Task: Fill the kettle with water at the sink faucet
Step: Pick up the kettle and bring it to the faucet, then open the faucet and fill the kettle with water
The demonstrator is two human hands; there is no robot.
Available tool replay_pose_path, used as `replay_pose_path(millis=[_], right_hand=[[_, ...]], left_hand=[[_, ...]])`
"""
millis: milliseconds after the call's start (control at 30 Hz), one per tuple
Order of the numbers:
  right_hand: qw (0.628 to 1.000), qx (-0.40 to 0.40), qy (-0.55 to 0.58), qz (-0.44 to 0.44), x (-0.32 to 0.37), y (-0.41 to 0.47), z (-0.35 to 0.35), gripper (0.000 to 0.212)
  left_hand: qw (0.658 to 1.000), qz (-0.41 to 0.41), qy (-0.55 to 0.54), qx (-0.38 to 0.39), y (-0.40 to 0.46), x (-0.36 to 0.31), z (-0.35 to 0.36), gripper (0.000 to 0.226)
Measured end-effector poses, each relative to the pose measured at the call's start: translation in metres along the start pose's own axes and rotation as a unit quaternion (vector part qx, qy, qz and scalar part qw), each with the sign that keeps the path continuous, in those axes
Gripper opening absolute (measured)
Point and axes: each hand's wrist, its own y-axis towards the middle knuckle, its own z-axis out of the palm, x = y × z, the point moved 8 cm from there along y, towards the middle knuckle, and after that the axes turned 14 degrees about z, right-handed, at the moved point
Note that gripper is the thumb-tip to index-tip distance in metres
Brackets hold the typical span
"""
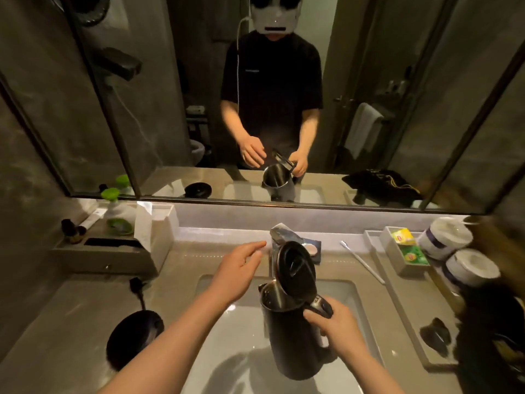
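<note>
A dark steel kettle [289, 334] stands upright over the white sink basin [227, 351], its black lid [297, 268] flipped up and its mouth open. My right hand [332, 322] grips the kettle's handle at the top right. The chrome faucet [279, 234] sits just behind the lid, partly hidden by it. My left hand [241, 268] hovers with fingers apart to the left of the faucet, holding nothing. No water stream is visible.
The kettle's round black base [133, 334] with its plug lies on the counter at left. A tissue box and soap bottle [118, 214] stand at back left. A toothbrush [363, 263], tea bag tray [406, 248] and paper rolls [454, 251] are at right. A mirror rises behind.
</note>
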Motion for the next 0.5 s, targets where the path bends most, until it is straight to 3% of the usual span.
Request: replay_pose_path(millis=[200, 367, 500], right_hand=[[0.996, 0.002, 0.055, 0.073, -0.046, 0.031, -0.021, 0.033], [0.991, 0.018, 0.088, 0.099, -0.060, 0.062, -0.010, 0.026], [0.987, 0.025, 0.121, 0.101, -0.063, 0.080, -0.003, 0.025]], left_hand=[[0.982, -0.022, 0.143, 0.124, 0.040, 0.036, 0.053, 0.037], [0.952, 0.017, 0.252, 0.176, 0.083, 0.049, 0.085, 0.043], [0.900, 0.078, 0.361, 0.230, 0.105, 0.059, 0.105, 0.045]])
